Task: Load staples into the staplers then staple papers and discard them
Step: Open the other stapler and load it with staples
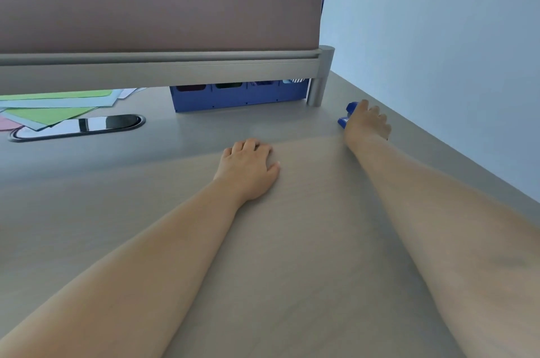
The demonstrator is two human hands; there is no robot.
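Observation:
A small blue stapler [347, 115] lies on the grey desk [175, 196] near the far right corner. My right hand [367, 123] is stretched out over it, fingers curled around its right side, and hides most of it. Whether the hand grips the stapler firmly is not clear. My left hand [249, 167] rests palm down on the desk in the middle, holding nothing, fingers loosely bent. Coloured papers [49, 109], green, light blue and pink, lie in a loose heap at the far left, beyond the divider.
A brown divider panel [157, 1] on a grey rail [163, 65] with a round post [317, 91] crosses the back of the desk. A blue desk organiser [233, 97] stands under it. A dark oval cable port [84, 125] sits at left. A pale wall [438, 50] bounds the right.

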